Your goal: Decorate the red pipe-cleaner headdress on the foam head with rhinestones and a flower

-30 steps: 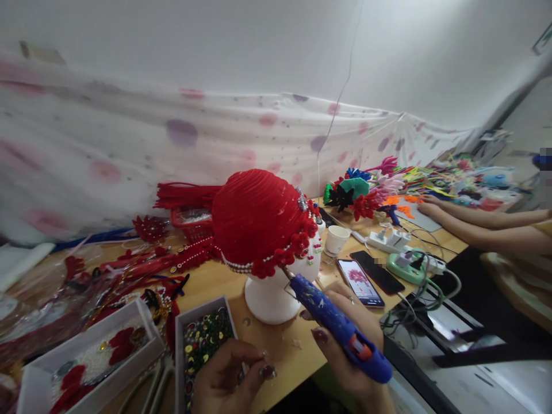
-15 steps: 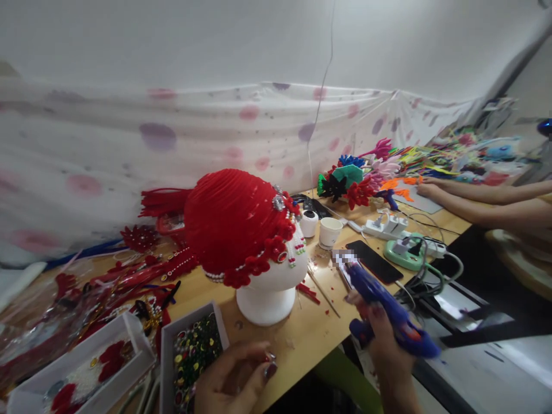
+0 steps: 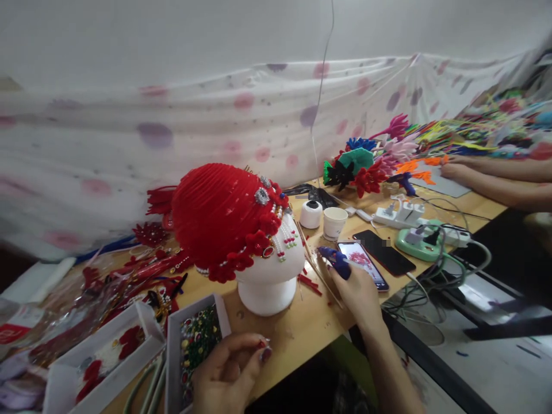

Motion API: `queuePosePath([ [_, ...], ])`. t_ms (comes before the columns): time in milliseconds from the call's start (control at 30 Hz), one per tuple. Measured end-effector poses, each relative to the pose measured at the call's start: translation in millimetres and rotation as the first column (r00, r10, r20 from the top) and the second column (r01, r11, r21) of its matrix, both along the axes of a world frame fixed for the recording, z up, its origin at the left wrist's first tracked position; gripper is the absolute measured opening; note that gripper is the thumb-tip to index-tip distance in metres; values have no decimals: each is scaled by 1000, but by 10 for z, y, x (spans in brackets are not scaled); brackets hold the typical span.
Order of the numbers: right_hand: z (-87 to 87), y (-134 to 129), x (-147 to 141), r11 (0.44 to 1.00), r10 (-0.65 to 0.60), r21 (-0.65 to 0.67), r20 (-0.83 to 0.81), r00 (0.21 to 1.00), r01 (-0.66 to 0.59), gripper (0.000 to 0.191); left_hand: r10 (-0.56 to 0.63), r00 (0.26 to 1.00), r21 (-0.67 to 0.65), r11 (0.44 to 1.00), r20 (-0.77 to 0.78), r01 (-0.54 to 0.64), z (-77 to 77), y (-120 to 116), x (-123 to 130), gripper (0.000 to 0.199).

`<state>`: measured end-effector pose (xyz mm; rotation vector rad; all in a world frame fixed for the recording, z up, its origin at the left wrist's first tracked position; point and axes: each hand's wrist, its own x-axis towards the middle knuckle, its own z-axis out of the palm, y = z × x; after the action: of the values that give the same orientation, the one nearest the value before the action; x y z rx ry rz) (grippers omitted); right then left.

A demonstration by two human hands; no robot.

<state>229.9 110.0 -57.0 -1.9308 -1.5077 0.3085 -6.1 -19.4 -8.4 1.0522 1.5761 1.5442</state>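
Observation:
My left hand [image 3: 233,368] pinches a small red gem [image 3: 261,344] between thumb and forefinger, in front of the white mannequin head [image 3: 269,290]. The head wears a red cap [image 3: 215,215] trimmed with red flowers, silver ornaments and hanging bead strings. Right of the head, my right hand [image 3: 356,287] grips a blue glue gun [image 3: 335,259] low over the table, beside a phone [image 3: 366,265] with a lit screen. The hand hides part of the gun. By my left hand stands a white box [image 3: 222,315] of mixed gems.
Another white box [image 3: 149,339] holds red pieces and pearls. A dark phone [image 3: 383,253], a paper cup [image 3: 334,224], a white jar [image 3: 310,214] and a green power strip [image 3: 416,247] with cables lie right. Farther back, another person's hands [image 3: 457,168] handle orange pieces by colourful flowers [image 3: 366,175].
My right hand has lowered the glue gun and moved it left, toward the table by the mannequin head; the lit phone now shows. My left hand keeps its pinch. The view has shifted slightly.

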Motion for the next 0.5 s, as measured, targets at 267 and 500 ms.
queuePosePath([
  [267, 295, -771, 270, 988, 152, 10, 3, 988, -152, 43, -4, 994, 84, 996, 110, -5, 45, -10, 16, 14],
  [500, 771, -969, -259, 693, 613, 464, 25, 790, -552, 6, -34, 988, 293, 956, 152, -12, 130, -74, 22, 11],
])
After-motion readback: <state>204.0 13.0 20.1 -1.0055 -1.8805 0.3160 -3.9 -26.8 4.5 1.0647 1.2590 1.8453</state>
